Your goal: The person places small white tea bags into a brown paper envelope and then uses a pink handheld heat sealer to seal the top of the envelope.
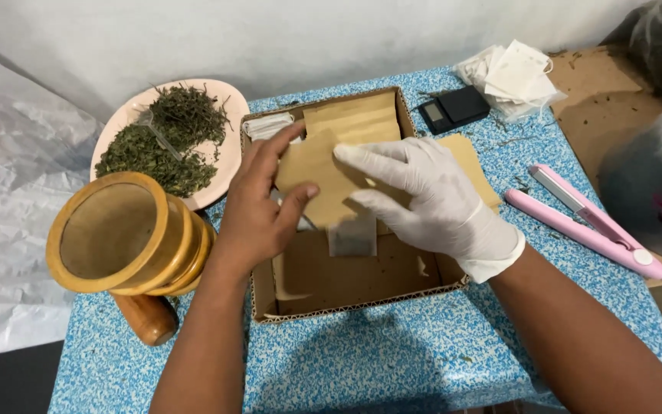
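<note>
My bare left hand [258, 203] grips the left edge of a brown paper envelope [317, 178], held over an open cardboard box [346, 305]. My right hand [430, 201], in a white glove, rests its fingers on the envelope's top and right side. A small translucent sachet [352, 236] hangs from the envelope's lower edge. More brown envelopes [350, 116] stand stacked at the box's far end.
A pink plate [224, 165] of dried green herbs sits at the back left, a wooden mortar [120, 234] and pestle [145, 318] in front of it. A small black scale [453, 109], white sachets [515, 77] and a pink flat iron [588, 222] lie at the right on the blue speckled table.
</note>
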